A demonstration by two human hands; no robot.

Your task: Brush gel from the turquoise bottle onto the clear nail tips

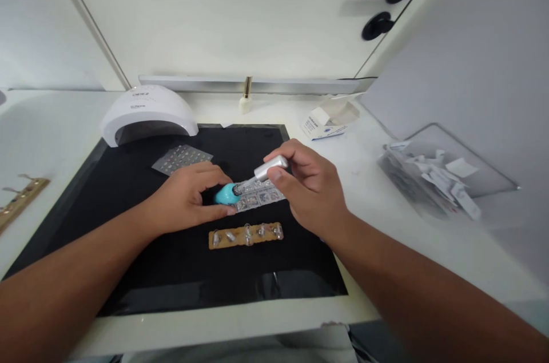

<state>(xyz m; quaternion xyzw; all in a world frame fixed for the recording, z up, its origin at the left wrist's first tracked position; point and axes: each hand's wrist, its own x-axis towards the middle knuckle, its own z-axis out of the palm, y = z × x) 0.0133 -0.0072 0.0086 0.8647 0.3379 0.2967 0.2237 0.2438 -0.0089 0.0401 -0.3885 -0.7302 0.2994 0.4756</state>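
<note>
My left hand (pixel 195 194) is closed around a turquoise nail polish bottle (pixel 226 194), tilted with its neck toward the right. Between the fingertips of my right hand (pixel 311 186) is the silver cap of a brush (pixel 271 167), its stem reaching down to the bottle's mouth. Under both hands lies a clear compartment case (pixel 259 198) with small sparkling pieces, partly hidden. Nearer to me, a gold-brown strip (pixel 246 235) carries several decorated nail tips in a row. A sheet of small stickers or gems (pixel 182 158) lies behind my left hand.
A white nail lamp (pixel 150 103) stands at the back left of the black mat (pixel 171 271). Behind the mat are a pale polish bottle (pixel 245 101) and an opened box (pixel 330 120). A clear bin of white packets (pixel 446 177) is at right, a gold stand (pixel 21 200) at left.
</note>
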